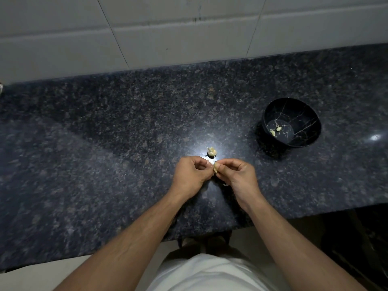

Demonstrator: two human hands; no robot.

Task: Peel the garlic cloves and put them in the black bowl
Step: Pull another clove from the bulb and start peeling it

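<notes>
Garlic clove [215, 168] sits pinched between both hands, just above the tabletop [105, 154] and well to the near-left of the black bowl [292, 122]. The left hand [192, 175] curls its grip on the clove from one side; the right hand [237, 174] pinches it with thumb and fingertips from the other (knuckles nearly touching). A remnant of the garlic bulb [211, 151] stands just beyond the hands, apart from them, also left of the bowl. Two peeled cloves [275, 131] lie on the bowl's floor, toward its left wall. Between hands and bowl the dark stone is bare. The bowl stands well inside the tabletop's near edge and short of the tiled wall [189, 34].
</notes>
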